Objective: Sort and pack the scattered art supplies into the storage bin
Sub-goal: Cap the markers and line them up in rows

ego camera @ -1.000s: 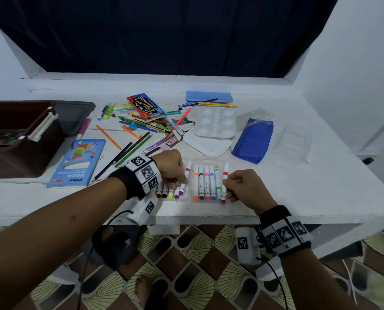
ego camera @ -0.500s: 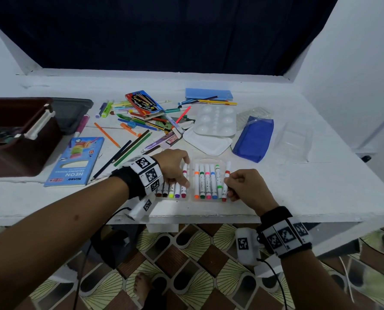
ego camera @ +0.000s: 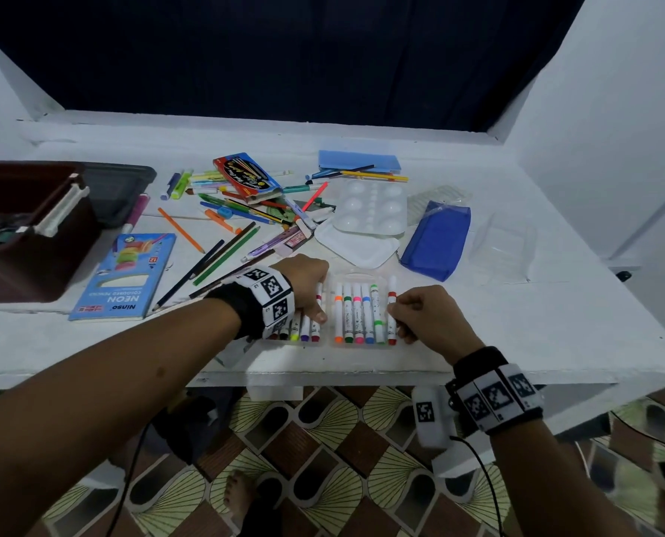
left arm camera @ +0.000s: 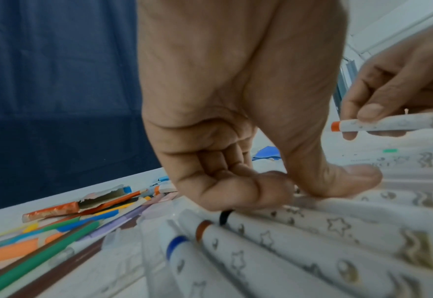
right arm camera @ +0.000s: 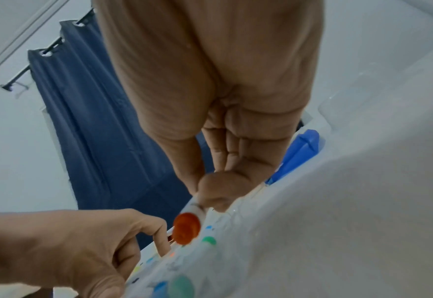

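**Mia:** Plastic, that's what the marker tray (ego camera: 332,304) is made of, the thin see-through kind. I think it is bendy and very light, so the markers could be rolling out if it is tipping.

**Ben:** Where should the person be holding it?

**Mia:** By the two long sides, flat, with both hands. One corner is not enough, I think.

**Ben:** And the markers?

**Mia:** They are looking smooth, stiff and light. Take one by the middle of its white body. The right hand (ego camera: 427,321) is doing that now. Its fingers (left arm camera: 371,109) are pinching the red marker (ego camera: 391,315) and holding it at the right end of the row.

**Ben:** What is the left hand (ego camera: 303,284) doing?

**Mia:** Its fingers are curled and its thumb is pressing down on the markers in the left half of the tray. I cannot tell if it is gripping one.

**Ben:** What do the markers look like?

**Mia:** White bodies with little stars drawn on them, and bright caps: orange, green, pink, blue, red. They are lying side by side, all pointing the same way.

**Ben:** Where is the tray sitting?

**Mia:** On the white desk (ego camera: 516,323), near the front edge. The brown storage bin (ego camera: 32,265) is well apart from it, over on the left. Loose colour pencils (ego camera: 226,250) are lying between them.
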